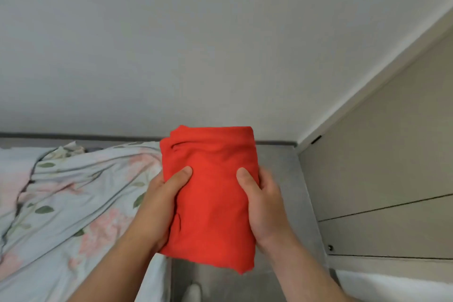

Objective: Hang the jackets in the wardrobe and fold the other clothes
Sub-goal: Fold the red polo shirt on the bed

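A folded red garment [210, 193] is held at the centre of the frame, its long axis running from bottom to top. It is clamped from both sides, left hand [159, 201] and right hand [263, 206] equally near, thumbs pressed on top. The bed [61, 191] lies lower left.

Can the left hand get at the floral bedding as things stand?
Probably not as is: the left hand grips the folded red garment, as does the right hand. The bedding lies to its left, nothing visibly between.
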A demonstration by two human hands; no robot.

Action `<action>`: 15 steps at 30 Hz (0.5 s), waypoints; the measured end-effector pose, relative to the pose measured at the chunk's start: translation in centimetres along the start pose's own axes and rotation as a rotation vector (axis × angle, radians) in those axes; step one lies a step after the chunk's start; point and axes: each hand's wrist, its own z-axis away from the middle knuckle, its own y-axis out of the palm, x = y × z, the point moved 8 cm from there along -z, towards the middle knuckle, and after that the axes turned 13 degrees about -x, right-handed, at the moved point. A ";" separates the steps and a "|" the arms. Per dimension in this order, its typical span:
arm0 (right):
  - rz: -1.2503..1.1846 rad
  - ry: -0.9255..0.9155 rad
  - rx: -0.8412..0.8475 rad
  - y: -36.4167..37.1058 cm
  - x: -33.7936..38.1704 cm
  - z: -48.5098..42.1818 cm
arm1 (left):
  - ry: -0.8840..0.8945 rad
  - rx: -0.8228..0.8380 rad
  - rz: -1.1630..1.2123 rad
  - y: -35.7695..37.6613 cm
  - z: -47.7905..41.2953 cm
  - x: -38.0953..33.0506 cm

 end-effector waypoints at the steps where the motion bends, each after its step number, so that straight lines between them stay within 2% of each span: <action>1: -0.028 -0.008 -0.026 -2.2 1.9 0.5 | 0.000 0.055 0.012 2.4 1.4 -0.8; 9: -0.190 -0.040 -0.320 -19.4 10.9 8.2 | -0.063 0.466 -0.069 18.5 13.5 -2.7; 15: -0.254 -0.115 -0.596 -31.5 14.5 17.2 | 0.022 0.754 -0.176 27.1 25.6 -1.8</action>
